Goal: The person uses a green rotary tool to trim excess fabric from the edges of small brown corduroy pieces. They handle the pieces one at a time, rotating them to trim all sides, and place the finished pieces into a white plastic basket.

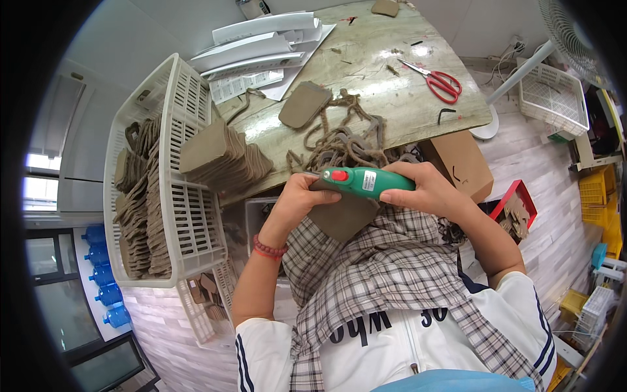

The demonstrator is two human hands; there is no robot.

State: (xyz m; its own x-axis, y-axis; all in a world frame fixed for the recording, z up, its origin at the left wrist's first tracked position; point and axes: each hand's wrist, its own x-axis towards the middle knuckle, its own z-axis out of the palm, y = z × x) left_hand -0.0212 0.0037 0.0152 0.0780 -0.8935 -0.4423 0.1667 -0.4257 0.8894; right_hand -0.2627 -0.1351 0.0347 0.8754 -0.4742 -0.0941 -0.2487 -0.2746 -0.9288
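Observation:
My right hand (428,189) is wrapped round a green handheld power tool (386,183) with a red button on top. The tool's front end points left, close to my left hand (304,199). Pinched in my left fingers is a flat brown fabric piece (346,219), hanging over my lap under the tool. Where the tool's tip meets the piece is hidden by my fingers. Just beyond my hands, a tangle of brown trimmed strips (349,140) lies at the table's edge. A similar loose piece (305,104) rests on the table, with a leaning stack of brown pieces (225,157) to its left.
A white plastic basket (189,196) full of brown pieces stands at left. On the table (366,59) are papers (255,59), red-handled scissors (444,86) and a hex key (445,114). A cardboard box (464,163) and a red tray (522,193) sit at right.

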